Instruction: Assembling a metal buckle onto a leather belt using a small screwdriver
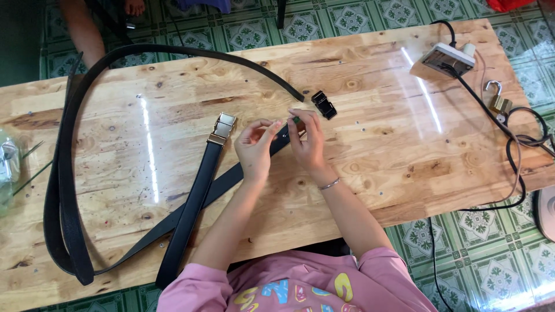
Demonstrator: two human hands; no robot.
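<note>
My left hand [255, 149] and my right hand [307, 140] meet over the end of a black belt strap [231, 178] on the wooden table [376, 138]. The right fingers pinch a small green tool [295, 119] at the strap's tip; the left fingers hold the strap end beside it. A second black belt [188, 222] with a gold buckle [222, 128] lies just left of my left hand. A loose black buckle piece [324, 104] sits just beyond my right hand. A long black belt [69, 167] loops over the table's left side.
A white power strip [444, 60] with black cables [511, 156] lies at the far right. A brass padlock [498, 103] sits near the right edge. A clear plastic object [7, 164] is at the left edge. Another person's leg [84, 29] shows beyond the table.
</note>
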